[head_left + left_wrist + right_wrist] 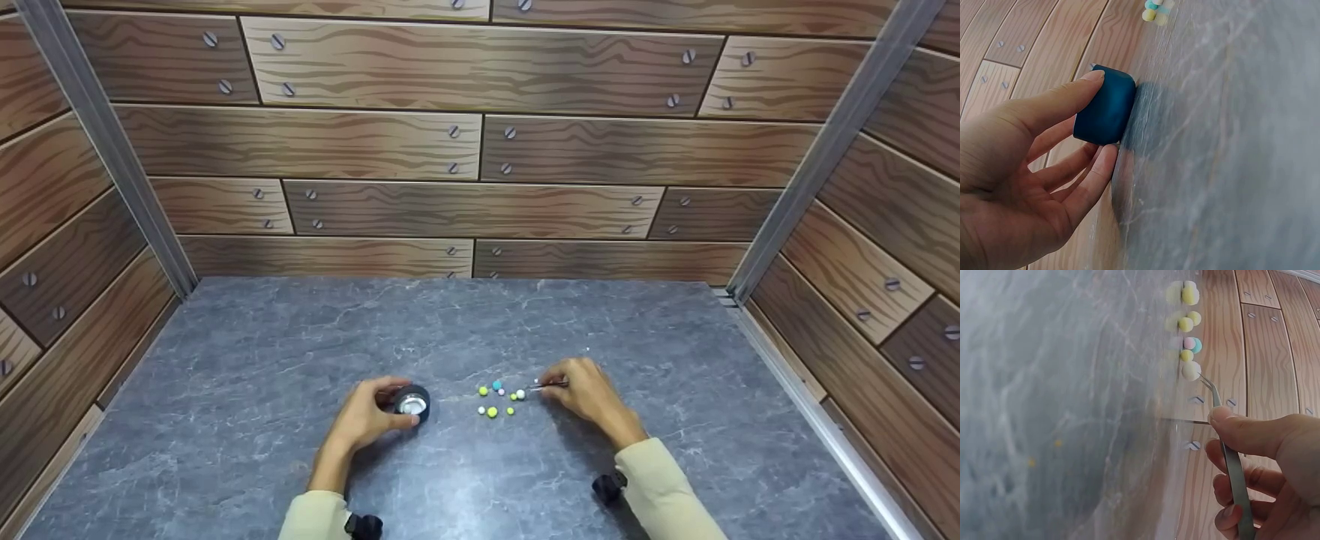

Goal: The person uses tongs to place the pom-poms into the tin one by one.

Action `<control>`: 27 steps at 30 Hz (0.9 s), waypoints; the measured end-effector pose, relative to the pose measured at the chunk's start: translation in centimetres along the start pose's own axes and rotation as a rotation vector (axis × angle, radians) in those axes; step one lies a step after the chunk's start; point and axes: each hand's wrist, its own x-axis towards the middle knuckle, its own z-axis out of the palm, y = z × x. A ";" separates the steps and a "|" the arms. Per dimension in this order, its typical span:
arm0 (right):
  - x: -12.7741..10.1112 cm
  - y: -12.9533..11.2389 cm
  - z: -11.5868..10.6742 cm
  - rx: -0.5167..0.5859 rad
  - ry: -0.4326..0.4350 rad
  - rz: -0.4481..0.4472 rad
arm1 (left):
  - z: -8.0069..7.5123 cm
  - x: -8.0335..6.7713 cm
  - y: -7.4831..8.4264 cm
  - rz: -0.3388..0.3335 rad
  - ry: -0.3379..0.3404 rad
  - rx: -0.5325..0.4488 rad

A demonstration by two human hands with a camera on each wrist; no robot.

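My left hand [360, 418] grips a small round dark container [424, 396] with thumb and fingers on opposite sides. Its silvery inside faces up in the head view, and its smooth dark-blue side [1109, 107] fills the left wrist view's middle. Steel tweezers [1235, 478] with bent tips are pinched in my right hand [589, 388]. Their tips reach right up to a white ball [1190, 371] at the near end of a loose group. Around it lie several yellow-green balls [492, 412], a turquoise ball [496, 385] and a pink ball [501, 392].
The balls lie between my two hands on a grey marbled tabletop [300, 337]. Wood-patterned walls [480, 142] stand at the back and both sides, with metal posts [817, 135] at the corners.
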 end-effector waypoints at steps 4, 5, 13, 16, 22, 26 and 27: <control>0.1 -0.3 -0.2 0.004 0.012 -0.003 | 0.0 -0.1 0.1 -0.007 0.001 0.002; 0.1 -0.4 -0.3 0.004 0.015 -0.002 | 0.0 -0.1 0.1 -0.008 0.001 0.000; 0.4 -1.2 -0.6 0.014 0.016 0.008 | 0.1 -0.2 0.2 -0.010 0.004 -0.013; 0.5 -1.4 -0.6 0.021 0.021 0.001 | 0.2 -0.1 0.2 -0.005 0.005 -0.008; 0.6 -2.1 -0.5 0.018 0.057 -0.050 | 0.2 0.0 0.2 0.003 0.007 -0.001; 0.8 -2.7 -0.3 0.008 0.063 -0.069 | 0.1 -0.2 0.2 0.005 0.001 -0.013; 0.9 -2.9 -0.2 0.006 0.062 -0.068 | 0.1 -0.2 0.1 0.008 0.001 -0.013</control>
